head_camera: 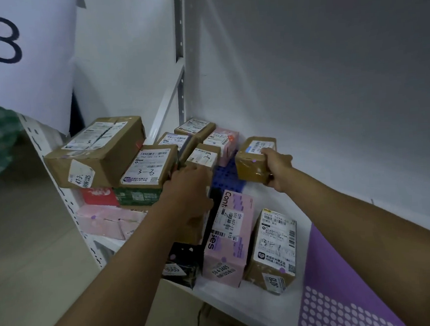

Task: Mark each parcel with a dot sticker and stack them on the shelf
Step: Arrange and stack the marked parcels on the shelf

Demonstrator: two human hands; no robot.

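Your right hand [276, 168] has its grip wrapped around a small brown parcel [255, 160], held over the blue crate [229, 176] at the back of the white shelf [244, 300]. Your left hand [185, 190] rests among the stacked parcels; I cannot tell its grip. The purple sticker sheet [345, 293] lies on the shelf at right.

The left hand [185, 190] covers part of a brown box [195, 230], so its fingers cannot be seen. The purple dot sheet [345, 293] is cut off at the bottom. The labels' small print is too tiny to read.
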